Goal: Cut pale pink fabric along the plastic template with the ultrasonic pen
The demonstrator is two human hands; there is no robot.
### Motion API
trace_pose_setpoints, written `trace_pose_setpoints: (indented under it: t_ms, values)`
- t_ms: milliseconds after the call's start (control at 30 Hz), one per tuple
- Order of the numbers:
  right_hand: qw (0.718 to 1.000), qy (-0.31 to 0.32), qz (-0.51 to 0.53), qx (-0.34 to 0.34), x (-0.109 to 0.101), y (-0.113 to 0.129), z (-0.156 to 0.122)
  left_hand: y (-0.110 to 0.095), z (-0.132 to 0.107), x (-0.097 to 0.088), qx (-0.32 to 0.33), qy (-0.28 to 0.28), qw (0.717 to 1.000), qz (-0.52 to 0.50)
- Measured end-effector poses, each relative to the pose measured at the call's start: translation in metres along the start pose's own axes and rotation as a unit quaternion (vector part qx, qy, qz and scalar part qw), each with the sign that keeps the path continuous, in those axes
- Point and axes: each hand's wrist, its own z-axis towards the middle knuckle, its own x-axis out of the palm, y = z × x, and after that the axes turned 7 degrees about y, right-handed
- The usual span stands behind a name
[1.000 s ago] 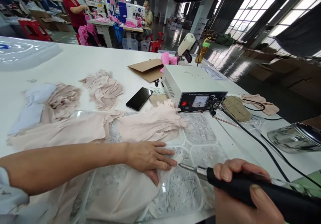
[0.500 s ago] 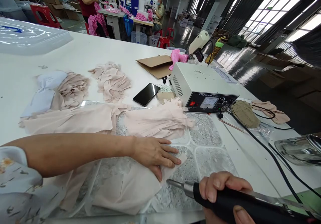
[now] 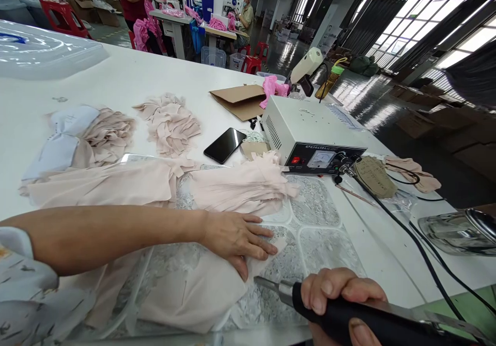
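My left hand (image 3: 236, 237) lies flat with fingers spread on a pale pink fabric piece (image 3: 194, 294), pressing it onto a glass plate (image 3: 321, 242) over a patterned surface. My right hand (image 3: 341, 297) is wrapped round the black handle of a cutting tool (image 3: 372, 320). The tool's metal tip (image 3: 267, 284) rests at the fabric's edge just below my left thumb. A black cable (image 3: 411, 237) runs from the tool to a white control box (image 3: 310, 134) with a dial and a red switch.
Stacks of pink fabric pieces (image 3: 168, 124) and folded fabric (image 3: 240, 183) lie behind my arm. A black phone (image 3: 225, 145), cardboard (image 3: 240, 100) and a shiny metal object (image 3: 457, 230) are on the white table. Other people work at sewing machines (image 3: 220, 2) far behind.
The cutting tool's tip has slid left and toward me along the fabric edge, my right hand following. My left hand stays flat on the fabric.
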Motion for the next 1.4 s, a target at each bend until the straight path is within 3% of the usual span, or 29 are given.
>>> trace_pose_setpoints:
  t_ms: [167,267,400,533,667,933,1200,1400]
  values:
    - [0.999,-0.033,-0.002,-0.005,-0.003,0.001,0.000,0.000,-0.001,0.001,0.016,-0.032,0.999,0.010]
    - [0.998,-0.063,-0.002,-0.004,-0.003,0.001,0.002,0.000,0.000,0.000,0.004,-0.018,1.000,-0.004]
    - [0.998,-0.056,-0.001,-0.001,-0.003,-0.001,0.006,0.000,0.001,-0.001,-0.019,0.017,0.999,-0.030]
    - [0.999,-0.042,-0.014,-0.005,-0.003,0.000,0.005,0.000,0.001,0.000,-0.007,-0.019,0.999,-0.040]
    - [0.999,-0.031,-0.020,-0.005,-0.004,0.002,0.004,0.000,0.000,0.000,-0.010,-0.018,0.999,-0.042]
    - [0.996,-0.088,-0.019,-0.022,-0.009,0.000,0.008,0.001,0.000,0.000,0.013,-0.023,1.000,-0.006]
    - [0.998,-0.058,-0.012,-0.029,-0.009,-0.002,0.009,0.000,0.000,-0.001,-0.018,0.032,0.999,-0.034]
    - [0.995,-0.075,0.000,-0.059,-0.015,-0.005,0.012,0.000,0.000,-0.002,-0.008,0.024,0.999,-0.033]
